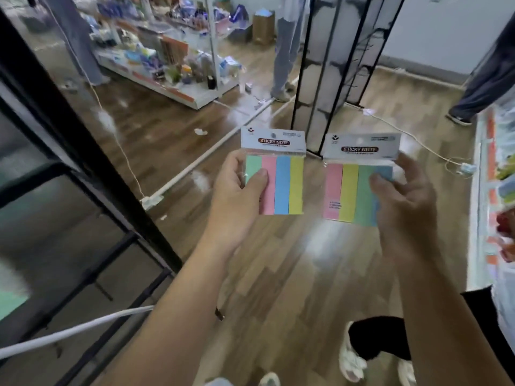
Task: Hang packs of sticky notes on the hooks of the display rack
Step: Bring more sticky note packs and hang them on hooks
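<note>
Left hand (237, 190) and right hand (404, 201) each grip one sticky-note pack upright above the wooden floor (278, 260): left pack (281, 176), right pack (354, 188), thumbs pressed on the fronts, fingers curled behind.

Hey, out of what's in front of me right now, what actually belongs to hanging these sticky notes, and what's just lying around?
For the job: left hand, gripping one sticky note pack; right hand, gripping the second pack; black rack behind.
Lying about: paper scrap on floor; white rail; power strip; cardboard box; stocked shelf.
</note>
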The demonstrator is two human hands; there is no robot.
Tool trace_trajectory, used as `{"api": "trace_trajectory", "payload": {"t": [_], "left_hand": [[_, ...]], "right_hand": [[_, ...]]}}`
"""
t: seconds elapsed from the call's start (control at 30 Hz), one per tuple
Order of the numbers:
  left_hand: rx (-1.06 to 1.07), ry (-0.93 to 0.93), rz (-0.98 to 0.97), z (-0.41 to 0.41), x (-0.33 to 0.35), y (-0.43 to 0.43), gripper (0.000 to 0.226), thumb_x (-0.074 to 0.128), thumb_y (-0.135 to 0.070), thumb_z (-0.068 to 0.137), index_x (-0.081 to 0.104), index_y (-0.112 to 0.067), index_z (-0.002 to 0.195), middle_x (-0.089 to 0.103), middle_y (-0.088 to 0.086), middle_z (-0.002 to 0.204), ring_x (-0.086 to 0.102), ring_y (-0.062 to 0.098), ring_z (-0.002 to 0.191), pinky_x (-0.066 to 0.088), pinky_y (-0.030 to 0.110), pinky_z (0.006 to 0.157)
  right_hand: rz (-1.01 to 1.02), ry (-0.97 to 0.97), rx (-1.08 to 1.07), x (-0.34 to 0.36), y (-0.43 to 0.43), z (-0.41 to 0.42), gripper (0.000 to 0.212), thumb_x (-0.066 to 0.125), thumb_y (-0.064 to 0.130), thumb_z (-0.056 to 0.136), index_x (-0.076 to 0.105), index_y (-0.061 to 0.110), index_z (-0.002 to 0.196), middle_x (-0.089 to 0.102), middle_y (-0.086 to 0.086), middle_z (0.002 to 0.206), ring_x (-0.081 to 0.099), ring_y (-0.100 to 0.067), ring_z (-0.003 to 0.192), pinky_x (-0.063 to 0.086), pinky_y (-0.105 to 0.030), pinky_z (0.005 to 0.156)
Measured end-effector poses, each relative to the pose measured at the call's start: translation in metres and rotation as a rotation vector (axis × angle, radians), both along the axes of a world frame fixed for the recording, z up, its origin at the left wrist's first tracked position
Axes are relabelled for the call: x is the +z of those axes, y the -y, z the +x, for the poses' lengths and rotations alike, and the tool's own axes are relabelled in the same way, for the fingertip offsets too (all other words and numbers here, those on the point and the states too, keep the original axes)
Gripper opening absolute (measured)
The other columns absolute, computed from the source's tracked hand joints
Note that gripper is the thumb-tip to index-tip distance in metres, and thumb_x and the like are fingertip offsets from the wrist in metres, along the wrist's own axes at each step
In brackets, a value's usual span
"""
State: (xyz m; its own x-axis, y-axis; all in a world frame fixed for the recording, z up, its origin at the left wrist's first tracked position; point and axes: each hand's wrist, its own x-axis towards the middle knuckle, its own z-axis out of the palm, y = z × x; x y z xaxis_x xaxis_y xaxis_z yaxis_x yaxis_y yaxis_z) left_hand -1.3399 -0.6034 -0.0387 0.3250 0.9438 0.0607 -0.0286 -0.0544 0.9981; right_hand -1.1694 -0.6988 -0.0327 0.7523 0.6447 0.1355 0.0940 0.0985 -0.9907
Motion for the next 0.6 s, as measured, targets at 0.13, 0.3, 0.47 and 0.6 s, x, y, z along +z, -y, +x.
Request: {"api": "trace_trajectory", "payload": {"t": [0.13,0.3,0.47,0.6], "left_hand": [[-0.043,-0.004,-0.027,0.063,0.0,-0.036,0.016,0.049,-0.008,0.099,0.057,-0.015,0.112,0.072,0.002,0.104,0.068,0.027,0.097,0.055,0.05,0.083],[-0.097,0.02,-0.044,0.147,-0.008,-0.093,0.015,0.05,-0.01,0.1,0.057,-0.018,0.109,0.073,0.003,0.098,0.07,0.025,0.091,0.057,0.046,0.077],[-0.173,0.068,-0.06,0.246,-0.018,-0.177,0.021,0.05,-0.006,0.099,0.058,-0.026,0.103,0.074,-0.002,0.096,0.07,0.018,0.086,0.057,0.037,0.077],[-0.23,0.088,-0.061,0.327,-0.01,-0.246,0.018,0.055,-0.015,0.092,0.06,-0.029,0.101,0.069,0.015,0.103,0.061,0.023,0.085,0.052,0.056,0.084]], "right_hand": [[-0.003,-0.027,-0.026,-0.005,-0.029,0.055,0.035,0.047,-0.002,0.095,0.054,0.027,0.113,0.072,0.017,0.075,0.063,0.001,0.066,0.05,-0.017,0.055],[-0.014,-0.044,-0.079,-0.016,-0.076,0.131,0.031,0.055,0.009,0.09,0.056,0.035,0.107,0.072,0.017,0.077,0.064,-0.005,0.07,0.052,-0.027,0.061],[-0.026,-0.027,-0.132,-0.023,-0.147,0.223,0.03,0.056,0.011,0.09,0.058,0.039,0.099,0.072,0.018,0.078,0.063,-0.008,0.074,0.05,-0.031,0.068],[-0.025,-0.006,-0.181,-0.012,-0.207,0.302,0.035,0.048,0.002,0.096,0.056,0.029,0.117,0.073,0.017,0.078,0.064,-0.002,0.069,0.052,-0.02,0.058]]}}
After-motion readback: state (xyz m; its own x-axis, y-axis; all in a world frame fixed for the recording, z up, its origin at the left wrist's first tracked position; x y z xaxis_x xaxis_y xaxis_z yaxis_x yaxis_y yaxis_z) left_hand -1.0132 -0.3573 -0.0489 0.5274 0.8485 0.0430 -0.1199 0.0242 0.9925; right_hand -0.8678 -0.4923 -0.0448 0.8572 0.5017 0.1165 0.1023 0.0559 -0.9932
